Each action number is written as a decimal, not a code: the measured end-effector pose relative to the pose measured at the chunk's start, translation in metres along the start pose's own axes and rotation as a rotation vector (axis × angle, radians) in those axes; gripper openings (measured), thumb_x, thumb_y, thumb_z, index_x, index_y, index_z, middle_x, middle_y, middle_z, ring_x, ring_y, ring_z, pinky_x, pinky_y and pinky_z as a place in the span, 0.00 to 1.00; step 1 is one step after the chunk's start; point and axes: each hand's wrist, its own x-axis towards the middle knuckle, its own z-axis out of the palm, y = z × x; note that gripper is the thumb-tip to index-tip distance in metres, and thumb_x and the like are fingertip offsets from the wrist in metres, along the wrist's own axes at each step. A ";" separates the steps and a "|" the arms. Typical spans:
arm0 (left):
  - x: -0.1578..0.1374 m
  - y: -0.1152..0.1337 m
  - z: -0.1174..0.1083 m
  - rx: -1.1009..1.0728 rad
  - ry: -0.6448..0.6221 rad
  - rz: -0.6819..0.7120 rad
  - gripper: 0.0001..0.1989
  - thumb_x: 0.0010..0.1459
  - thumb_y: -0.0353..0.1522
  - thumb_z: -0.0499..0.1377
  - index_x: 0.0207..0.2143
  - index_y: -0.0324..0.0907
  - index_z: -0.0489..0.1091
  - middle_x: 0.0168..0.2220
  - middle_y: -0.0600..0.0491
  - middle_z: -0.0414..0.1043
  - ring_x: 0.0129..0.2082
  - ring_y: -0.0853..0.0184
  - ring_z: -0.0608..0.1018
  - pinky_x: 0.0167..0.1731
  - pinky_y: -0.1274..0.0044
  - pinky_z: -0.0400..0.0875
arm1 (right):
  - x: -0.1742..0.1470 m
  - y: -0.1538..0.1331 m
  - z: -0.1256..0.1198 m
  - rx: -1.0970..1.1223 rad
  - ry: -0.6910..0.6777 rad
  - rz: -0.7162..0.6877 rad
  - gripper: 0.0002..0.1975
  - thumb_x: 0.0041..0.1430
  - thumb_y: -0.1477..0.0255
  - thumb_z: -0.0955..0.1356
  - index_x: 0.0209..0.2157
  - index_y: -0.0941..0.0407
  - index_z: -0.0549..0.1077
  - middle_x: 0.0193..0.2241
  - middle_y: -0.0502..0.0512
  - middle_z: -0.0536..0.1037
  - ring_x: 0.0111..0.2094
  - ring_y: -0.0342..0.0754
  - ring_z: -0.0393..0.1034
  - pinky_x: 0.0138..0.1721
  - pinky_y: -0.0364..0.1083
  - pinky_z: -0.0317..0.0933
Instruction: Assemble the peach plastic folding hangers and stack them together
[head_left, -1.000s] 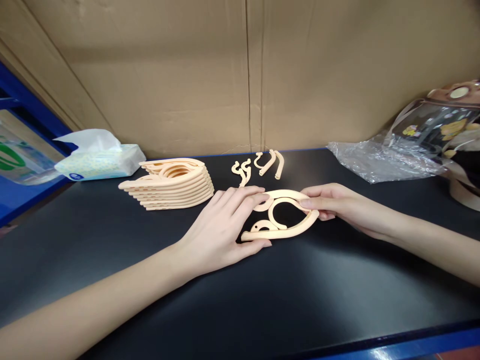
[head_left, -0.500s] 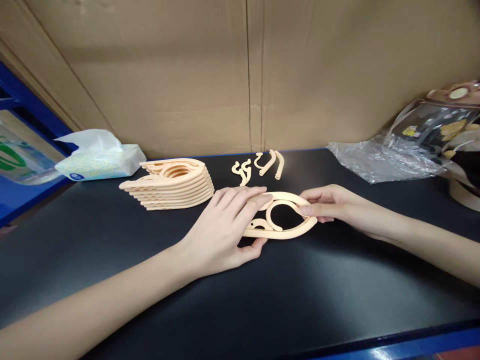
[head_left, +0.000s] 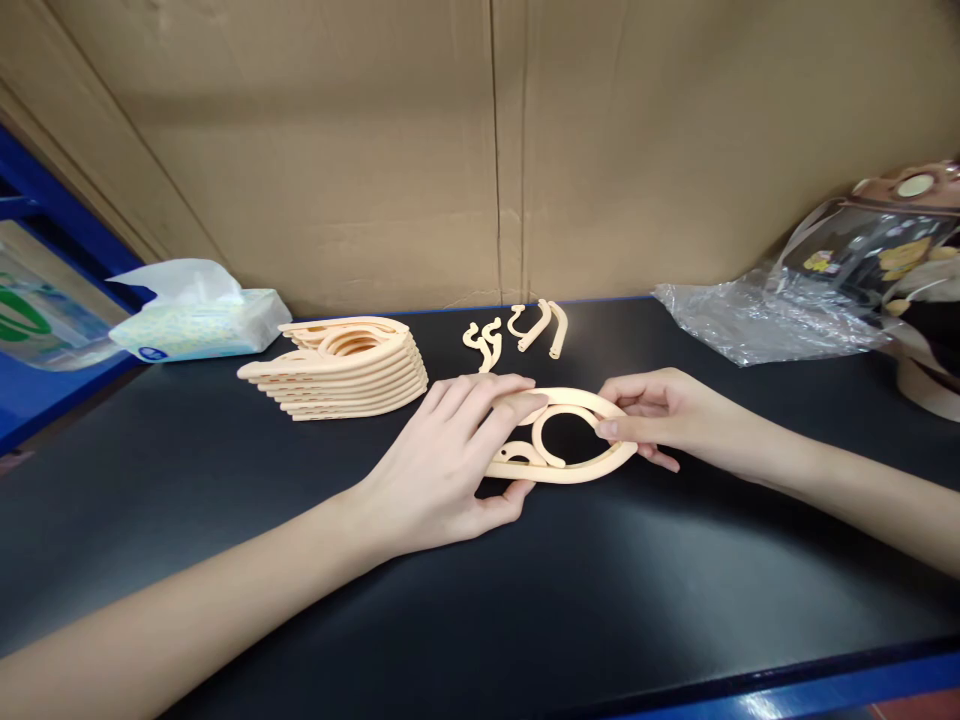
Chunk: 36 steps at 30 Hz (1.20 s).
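A peach-coloured folding hanger (head_left: 592, 468), folded into a pointed oval with a round hook inside, is held between both hands just over the black table. My left hand (head_left: 450, 460) grips its left part, fingers over the top edge and thumb at the lower edge, hiding that end. At the right tip, my right hand (head_left: 652, 415) pinches the hanger between thumb and fingers. Behind them lie loose hooks (head_left: 486, 345) and curved arm pieces (head_left: 546, 325) in the same colour. To the left is a neat stack of folded hangers (head_left: 352, 370).
A tissue pack (head_left: 206, 320) sits at the back left of the black table (head_left: 465, 620). Clear plastic wrapping (head_left: 780, 320) and a transparent bag (head_left: 862, 240) are at the right. Brown cardboard (head_left: 360, 150) stands along the back edge.
The hanger's right end has dipped slightly toward me. My right hand's thumb has shifted a little left, and one lower finger now extends away from the hanger. My left hand stays nearly still.
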 end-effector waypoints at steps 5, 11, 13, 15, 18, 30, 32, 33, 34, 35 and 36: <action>-0.001 -0.001 0.000 -0.018 -0.005 0.007 0.25 0.55 0.32 0.58 0.55 0.36 0.60 0.56 0.43 0.63 0.56 0.58 0.65 0.54 0.66 0.61 | 0.001 0.001 0.000 -0.014 -0.004 -0.015 0.13 0.53 0.61 0.71 0.28 0.57 0.70 0.17 0.42 0.63 0.15 0.35 0.54 0.15 0.38 0.50; -0.001 0.000 0.001 -0.024 -0.008 -0.001 0.26 0.55 0.31 0.58 0.56 0.36 0.59 0.57 0.43 0.63 0.57 0.58 0.65 0.55 0.66 0.61 | 0.002 0.002 0.000 -0.026 -0.013 -0.014 0.15 0.55 0.59 0.70 0.29 0.57 0.69 0.17 0.42 0.63 0.16 0.35 0.53 0.16 0.39 0.49; -0.001 -0.001 0.001 -0.029 -0.007 -0.002 0.26 0.54 0.31 0.58 0.56 0.36 0.59 0.57 0.43 0.64 0.57 0.58 0.65 0.55 0.66 0.61 | 0.002 0.001 0.000 -0.043 -0.002 -0.026 0.15 0.55 0.59 0.70 0.29 0.57 0.69 0.18 0.42 0.63 0.17 0.36 0.53 0.16 0.39 0.49; -0.001 -0.001 0.001 -0.036 0.002 -0.004 0.26 0.55 0.31 0.58 0.55 0.35 0.60 0.56 0.42 0.64 0.56 0.59 0.66 0.55 0.67 0.61 | 0.002 0.001 0.000 -0.063 0.011 -0.053 0.15 0.54 0.59 0.70 0.28 0.57 0.70 0.19 0.43 0.63 0.18 0.36 0.53 0.18 0.39 0.49; 0.000 -0.001 0.000 -0.024 0.015 0.010 0.25 0.55 0.31 0.58 0.55 0.34 0.60 0.56 0.41 0.65 0.56 0.58 0.66 0.54 0.67 0.62 | 0.004 0.002 -0.001 -0.036 0.032 -0.103 0.17 0.58 0.56 0.66 0.30 0.57 0.71 0.21 0.45 0.65 0.21 0.38 0.57 0.21 0.40 0.51; 0.013 -0.001 -0.034 0.247 0.128 0.079 0.23 0.56 0.32 0.57 0.54 0.35 0.61 0.55 0.41 0.67 0.55 0.55 0.69 0.53 0.64 0.63 | 0.012 0.014 -0.014 -0.203 0.153 -0.143 0.19 0.58 0.59 0.66 0.20 0.56 0.66 0.19 0.47 0.66 0.22 0.41 0.58 0.24 0.42 0.53; 0.017 -0.013 -0.056 0.229 0.159 -0.064 0.26 0.54 0.37 0.59 0.53 0.37 0.61 0.54 0.43 0.68 0.53 0.55 0.71 0.52 0.64 0.65 | 0.011 0.014 -0.014 -0.244 0.136 -0.134 0.17 0.59 0.60 0.64 0.22 0.56 0.68 0.21 0.48 0.68 0.24 0.42 0.62 0.27 0.43 0.56; 0.017 -0.021 -0.068 0.214 0.143 -0.147 0.26 0.54 0.38 0.59 0.54 0.38 0.61 0.52 0.45 0.70 0.51 0.56 0.72 0.50 0.64 0.66 | 0.010 0.014 -0.013 -0.278 0.120 -0.134 0.17 0.60 0.61 0.64 0.23 0.56 0.68 0.22 0.49 0.69 0.25 0.43 0.63 0.29 0.43 0.57; 0.016 -0.030 -0.080 0.178 0.136 -0.240 0.28 0.53 0.41 0.59 0.54 0.39 0.61 0.51 0.48 0.70 0.49 0.56 0.73 0.49 0.65 0.67 | 0.009 0.013 -0.013 -0.320 0.096 -0.137 0.17 0.61 0.62 0.63 0.23 0.56 0.69 0.23 0.50 0.70 0.27 0.43 0.63 0.30 0.43 0.57; 0.013 -0.039 -0.092 0.116 0.140 -0.311 0.28 0.53 0.44 0.60 0.54 0.41 0.63 0.50 0.50 0.71 0.48 0.58 0.74 0.49 0.68 0.68 | 0.008 0.013 -0.013 -0.363 0.070 -0.148 0.16 0.62 0.62 0.62 0.24 0.56 0.69 0.24 0.50 0.70 0.27 0.44 0.64 0.31 0.44 0.57; 0.008 -0.049 -0.102 0.067 0.131 -0.396 0.29 0.52 0.46 0.61 0.53 0.43 0.64 0.49 0.53 0.72 0.48 0.59 0.74 0.50 0.68 0.68 | 0.007 0.012 -0.012 -0.407 0.045 -0.162 0.16 0.63 0.63 0.61 0.26 0.56 0.70 0.25 0.50 0.71 0.28 0.44 0.64 0.30 0.44 0.56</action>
